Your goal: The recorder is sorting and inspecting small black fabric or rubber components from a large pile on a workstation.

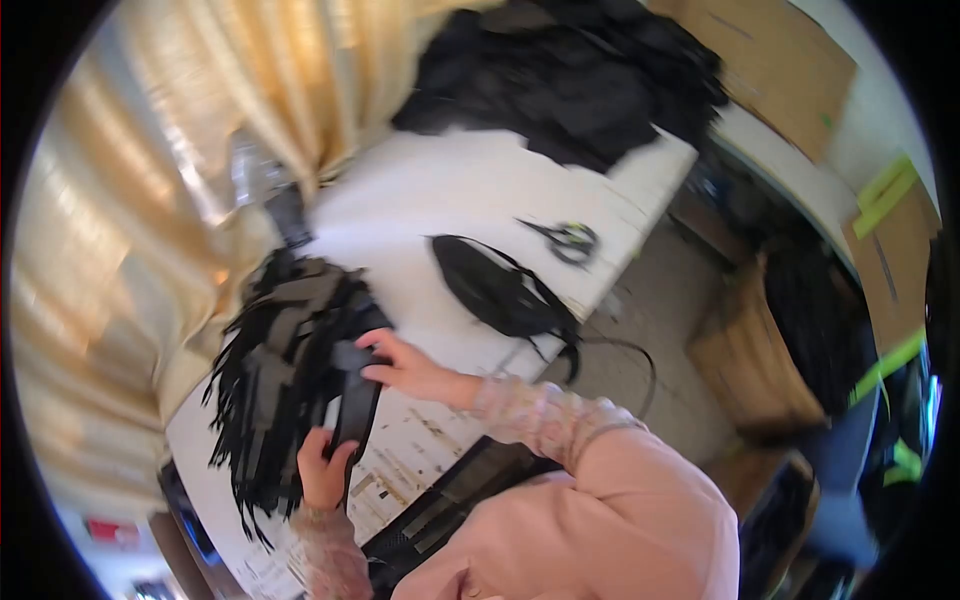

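Note:
A dark strip of fabric [358, 402] runs between my two hands at the edge of a heap. My right hand [398, 366] pinches its far end between thumb and fingers. Closed on the near end is my left hand [325, 470], thumb on top. Beside them, to the left, lies the heap of black and dark grey fabric strips [285, 370], with thin tails hanging toward the table's left edge. Both hands are over the white table [400, 210].
A black pouch-like cloth piece [490, 285] with a strap lies right of the heap. Beyond it are scissors [570, 242] and a big pile of black fabric [560, 75]. Gold curtains [110, 250] hang on the left. A cardboard box [745, 345] holding black material stands at right.

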